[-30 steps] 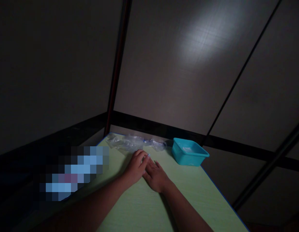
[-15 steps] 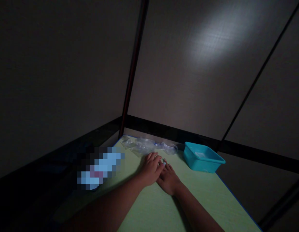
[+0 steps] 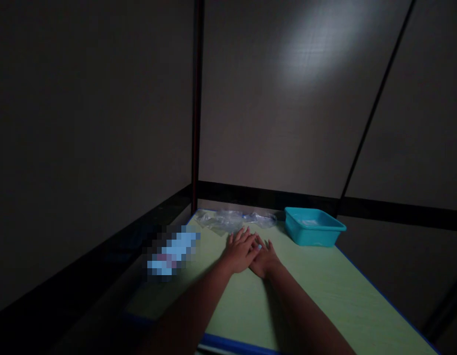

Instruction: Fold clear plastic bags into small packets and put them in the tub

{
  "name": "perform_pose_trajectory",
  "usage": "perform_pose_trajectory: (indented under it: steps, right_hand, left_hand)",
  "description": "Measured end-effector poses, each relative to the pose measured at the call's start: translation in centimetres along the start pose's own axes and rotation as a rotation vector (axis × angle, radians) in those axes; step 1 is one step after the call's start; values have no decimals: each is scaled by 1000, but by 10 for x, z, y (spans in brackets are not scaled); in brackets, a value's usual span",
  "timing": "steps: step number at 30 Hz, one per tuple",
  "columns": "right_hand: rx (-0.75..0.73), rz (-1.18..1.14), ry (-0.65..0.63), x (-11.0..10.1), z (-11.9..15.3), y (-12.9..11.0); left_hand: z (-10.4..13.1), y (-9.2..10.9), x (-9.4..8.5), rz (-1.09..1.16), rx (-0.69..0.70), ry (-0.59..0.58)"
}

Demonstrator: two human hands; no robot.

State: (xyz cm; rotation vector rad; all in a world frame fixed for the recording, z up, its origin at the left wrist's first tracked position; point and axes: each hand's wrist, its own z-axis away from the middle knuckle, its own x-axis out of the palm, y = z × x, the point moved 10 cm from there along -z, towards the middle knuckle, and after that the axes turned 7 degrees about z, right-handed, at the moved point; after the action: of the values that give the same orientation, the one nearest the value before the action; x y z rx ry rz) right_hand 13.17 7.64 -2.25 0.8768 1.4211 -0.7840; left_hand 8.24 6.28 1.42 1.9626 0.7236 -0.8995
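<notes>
Over the green tabletop [image 3: 305, 286], my left hand [image 3: 240, 252] lies partly across my right hand [image 3: 265, 260]. The left fingers are stretched out and spread, its thumb over the right hand's fingers. A small pale spot shows at that thumb's tip; I cannot tell whether it is the nail or a separate thing. My right hand has its visible fingers apart, and part of it is hidden under the left. No held object can be made out. Just beyond the fingertips lies clear crumpled plastic [image 3: 225, 220], with another clear plastic piece [image 3: 261, 220] beside it.
A turquoise plastic basin [image 3: 313, 236] stands at the table's back right, something pale inside it. At the left edge is a pixelated light-blue item [image 3: 174, 254]. Dark panelled walls [image 3: 268, 123] close in behind and on the left. Blue edging [image 3: 239, 342] borders the table.
The view has tilted and shifted, bringing the table's near edge into sight. My hands remain together, with the left fingers now straighter and more spread.
</notes>
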Motion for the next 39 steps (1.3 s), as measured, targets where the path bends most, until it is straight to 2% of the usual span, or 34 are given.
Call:
perform_pose_trajectory:
  steps: [5,10,15,20,23,27,30,33,34,36,39]
  right_hand:
    - [62,-91,181,-21,12,6]
    - [31,-120,107,-10,8,5]
    - [18,-97,43,2,-2,6]
    - [37,-54,-31,11,-8,7]
    - [49,-62,-65,15,-9,7]
    - [53,-98,6,11,-4,7]
    - [17,-208,83,4,-2,8]
    - [41,-474,229,-14,-3,27]
    - [81,-588,297,-21,-4,41]
    - [219,-960,426,-28,-2,76]
    - [374,-1132,445,-28,1,112]
  left_hand:
    - [-2,-19,-11,-7,-112,115]
    - [-4,-28,-10,-10,-144,131]
    - [-6,-31,0,-4,-122,76]
    - [-7,-24,13,-56,-73,-22]
    - [-8,-24,16,-66,-92,-49]
    - [-9,-28,14,-62,-141,-26]
    - [-8,-28,12,-91,-149,-3]
    - [-6,-26,7,-143,-143,45]
    - [-6,-26,6,-156,-146,58]
    - [-5,-27,4,-171,-154,57]
    - [-5,-23,10,-181,-122,-16]
